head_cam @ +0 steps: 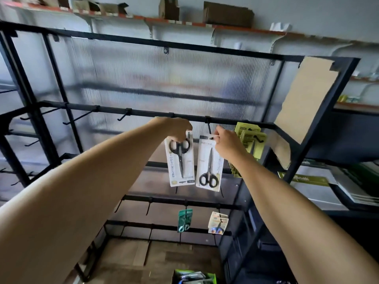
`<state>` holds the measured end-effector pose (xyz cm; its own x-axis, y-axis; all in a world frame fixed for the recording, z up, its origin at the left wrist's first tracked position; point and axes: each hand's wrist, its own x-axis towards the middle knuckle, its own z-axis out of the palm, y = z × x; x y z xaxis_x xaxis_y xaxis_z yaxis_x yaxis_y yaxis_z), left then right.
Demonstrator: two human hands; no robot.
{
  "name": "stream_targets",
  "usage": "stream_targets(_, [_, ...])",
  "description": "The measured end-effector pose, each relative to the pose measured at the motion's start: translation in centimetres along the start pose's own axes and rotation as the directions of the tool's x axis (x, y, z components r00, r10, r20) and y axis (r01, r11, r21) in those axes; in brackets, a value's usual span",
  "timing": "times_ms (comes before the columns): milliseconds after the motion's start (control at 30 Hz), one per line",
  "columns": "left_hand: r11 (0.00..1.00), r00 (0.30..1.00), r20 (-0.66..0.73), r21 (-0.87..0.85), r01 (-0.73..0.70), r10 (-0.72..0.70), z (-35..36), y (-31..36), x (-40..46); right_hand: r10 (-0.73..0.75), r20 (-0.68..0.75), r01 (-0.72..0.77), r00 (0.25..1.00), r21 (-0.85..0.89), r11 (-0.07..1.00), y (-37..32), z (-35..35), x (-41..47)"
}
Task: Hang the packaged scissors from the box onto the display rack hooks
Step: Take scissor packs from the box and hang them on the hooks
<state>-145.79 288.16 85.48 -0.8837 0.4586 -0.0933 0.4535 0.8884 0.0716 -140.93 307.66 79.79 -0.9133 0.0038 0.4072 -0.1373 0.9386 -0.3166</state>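
Two white packs of black scissors hang side by side under the upper bar of the black display rack (143, 113). My left hand (178, 128) grips the top of the left pack (180, 160), whose scissors point down. My right hand (224, 141) pinches the top edge of the right pack (209, 163), handles down, right at a black hook (208, 125) on the bar. Whether either pack sits on a hook cannot be told. The box (193, 277) with more packs shows at the bottom edge.
Green packs (251, 138) hang on the hook to the right. Two small scissor packs, one green (185, 220) and one white (217, 222), hang on a lower bar. Bare hooks stick out along the bar to the left. A cardboard panel (305, 93) covers the rack's right side.
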Motion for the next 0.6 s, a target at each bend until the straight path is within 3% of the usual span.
stream_targets(400, [0.989,1.000,0.005,0.145,0.010,-0.011,0.0,1.1,2.2,0.028,-0.089,-0.043,0.996,-0.174,0.984,0.9,2.4,4.4])
stream_targets(600, [0.989,0.999,-0.002,0.141,0.050,-0.050,0.0,1.2,3.8,0.039,-0.093,-0.062,0.995,-0.257,0.965,1.4,2.9,7.2])
